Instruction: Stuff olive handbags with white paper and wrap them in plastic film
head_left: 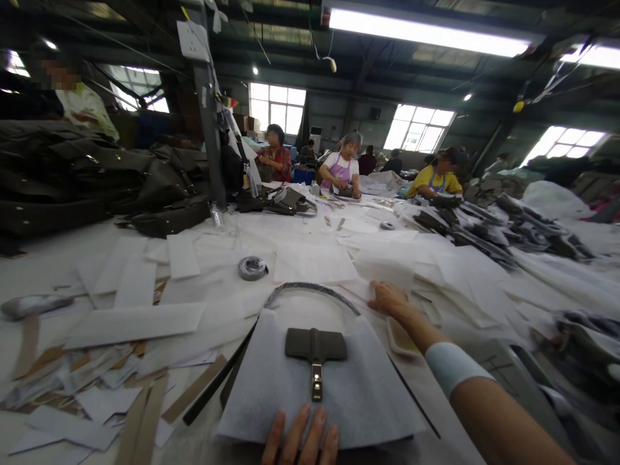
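Note:
A dark olive handbag lies in front of me, its front covered by a white wrapping sheet (271,381). A flap tab (314,345) with a metal clasp (316,381) shows on top of the sheet, and a wrapped handle (310,286) arches at the far end. My left hand (301,439) rests flat on the near part of the covered bag, fingers spread. Beyond the bag to the right, my right hand (388,299) has its fingers bent down together at the edge of a thin white sheet (356,289) on the table. Its fingertips are partly hidden.
White sheets and cardboard strips (140,413) litter the left side. A tape roll (252,268) lies beyond the bag. Dark bags are piled at far left (97,181) and at right (484,226). A post (210,116) stands at the table. Several people work across it.

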The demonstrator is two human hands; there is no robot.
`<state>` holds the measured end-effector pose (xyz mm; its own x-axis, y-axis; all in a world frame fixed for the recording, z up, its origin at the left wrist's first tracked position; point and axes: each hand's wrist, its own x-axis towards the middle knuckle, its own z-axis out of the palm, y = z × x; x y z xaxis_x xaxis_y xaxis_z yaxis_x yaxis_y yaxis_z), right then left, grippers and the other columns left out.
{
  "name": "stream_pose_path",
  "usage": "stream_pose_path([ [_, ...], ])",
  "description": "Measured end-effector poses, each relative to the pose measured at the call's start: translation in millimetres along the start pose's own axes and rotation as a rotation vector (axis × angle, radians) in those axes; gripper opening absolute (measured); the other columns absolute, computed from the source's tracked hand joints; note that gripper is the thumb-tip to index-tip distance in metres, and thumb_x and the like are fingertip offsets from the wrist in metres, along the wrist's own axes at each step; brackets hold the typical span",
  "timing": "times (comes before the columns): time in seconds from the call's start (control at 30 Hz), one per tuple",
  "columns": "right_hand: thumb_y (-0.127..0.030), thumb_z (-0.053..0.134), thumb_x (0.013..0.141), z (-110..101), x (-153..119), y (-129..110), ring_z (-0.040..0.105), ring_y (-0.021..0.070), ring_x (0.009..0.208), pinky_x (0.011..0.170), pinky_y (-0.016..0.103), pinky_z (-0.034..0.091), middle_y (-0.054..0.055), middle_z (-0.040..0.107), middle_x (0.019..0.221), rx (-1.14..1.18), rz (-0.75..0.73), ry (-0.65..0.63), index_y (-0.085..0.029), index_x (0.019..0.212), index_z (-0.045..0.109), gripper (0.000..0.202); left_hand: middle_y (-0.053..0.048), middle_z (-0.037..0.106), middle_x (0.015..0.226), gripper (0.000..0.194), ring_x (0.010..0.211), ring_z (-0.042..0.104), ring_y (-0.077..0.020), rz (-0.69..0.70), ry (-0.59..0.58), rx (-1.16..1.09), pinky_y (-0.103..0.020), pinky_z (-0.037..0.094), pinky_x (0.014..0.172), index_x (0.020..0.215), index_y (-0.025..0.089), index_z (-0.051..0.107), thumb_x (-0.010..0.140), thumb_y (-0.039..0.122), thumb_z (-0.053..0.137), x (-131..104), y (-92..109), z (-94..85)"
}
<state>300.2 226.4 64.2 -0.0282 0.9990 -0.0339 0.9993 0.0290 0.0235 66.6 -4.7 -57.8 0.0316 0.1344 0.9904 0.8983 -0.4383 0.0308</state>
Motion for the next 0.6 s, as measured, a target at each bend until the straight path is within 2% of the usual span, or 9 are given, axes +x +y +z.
stream_pose_path([
  [0.13,-0.032,0.076,0.072,1,2,14,0.063,0.0287,0.108,0.085,0.036,0.047,0.015,0.066,0.119,0.018,0.004,-0.051,-0.018,0.130,0.057,0.062,0.004,0.062,0.133,0.025,0.129,0.053,-0.0195,0.059,-0.109,0.001,-0.045,0.032,0.119,0.100,0.028,0.072,0.096,0.024,0.047,10,-3,-13.8],
  [0.2,-0.031,0.073,0.075,-8,-1,22,0.063,0.0273,0.107,0.082,0.034,0.047,0.014,0.067,0.118,0.021,0.030,-0.032,-0.019,0.130,0.057,0.058,0.001,0.062,0.133,0.029,0.129,0.052,-0.0214,0.113,-0.210,-0.010,-0.047,0.031,0.118,0.108,0.027,0.071,0.097,0.025,0.044,18,-8,-26.2],
  [0.33,-0.024,0.055,0.090,-46,-18,47,0.065,0.0275,0.102,0.077,0.034,0.047,0.017,0.067,0.114,-0.025,0.141,0.081,-0.016,0.115,0.067,0.029,-0.002,0.062,0.133,0.033,0.132,0.049,-0.0237,0.154,-0.479,-0.062,-0.048,0.023,0.121,0.119,0.024,0.068,0.098,0.024,0.042,34,-13,-49.1],
  [0.43,-0.024,0.044,0.095,-84,-43,60,0.064,0.0313,0.103,0.077,0.038,0.048,0.020,0.065,0.115,-0.079,0.218,0.204,-0.013,0.111,0.067,0.030,-0.005,0.059,0.138,0.038,0.134,0.046,-0.0261,0.143,-0.525,-0.083,-0.050,0.020,0.121,0.126,0.021,0.064,0.099,0.022,0.037,42,-11,-57.8],
  [0.5,-0.028,0.040,0.098,-103,-66,51,0.063,0.0309,0.105,0.082,0.040,0.048,0.019,0.066,0.116,-0.087,0.203,0.317,-0.015,0.119,0.064,0.034,-0.007,0.055,0.141,0.041,0.136,0.043,-0.0267,0.146,-0.563,-0.091,-0.051,0.018,0.121,0.131,0.020,0.060,0.099,0.021,0.035,44,-10,-60.5],
  [0.53,-0.030,0.040,0.098,-107,-81,40,0.064,0.0299,0.105,0.083,0.039,0.049,0.018,0.067,0.115,-0.070,0.136,0.392,-0.016,0.122,0.062,0.036,-0.007,0.054,0.142,0.042,0.137,0.042,-0.0268,0.141,-0.581,-0.094,-0.051,0.017,0.121,0.133,0.019,0.058,0.098,0.021,0.035,45,-10,-61.3],
  [0.57,-0.030,0.041,0.098,-106,-96,24,0.065,0.0284,0.102,0.085,0.038,0.049,0.016,0.069,0.114,-0.042,0.037,0.477,-0.016,0.123,0.062,0.036,-0.007,0.054,0.143,0.042,0.138,0.041,-0.0268,0.137,-0.595,-0.097,-0.050,0.016,0.121,0.135,0.019,0.057,0.098,0.022,0.036,46,-9,-61.9],
  [0.6,-0.027,0.041,0.098,-102,-113,5,0.066,0.0265,0.101,0.087,0.036,0.050,0.016,0.070,0.113,0.002,-0.122,0.563,-0.015,0.123,0.063,0.035,-0.007,0.053,0.143,0.043,0.138,0.040,-0.0269,0.134,-0.604,-0.100,-0.050,0.015,0.121,0.136,0.019,0.055,0.098,0.022,0.036,47,-9,-62.3],
])
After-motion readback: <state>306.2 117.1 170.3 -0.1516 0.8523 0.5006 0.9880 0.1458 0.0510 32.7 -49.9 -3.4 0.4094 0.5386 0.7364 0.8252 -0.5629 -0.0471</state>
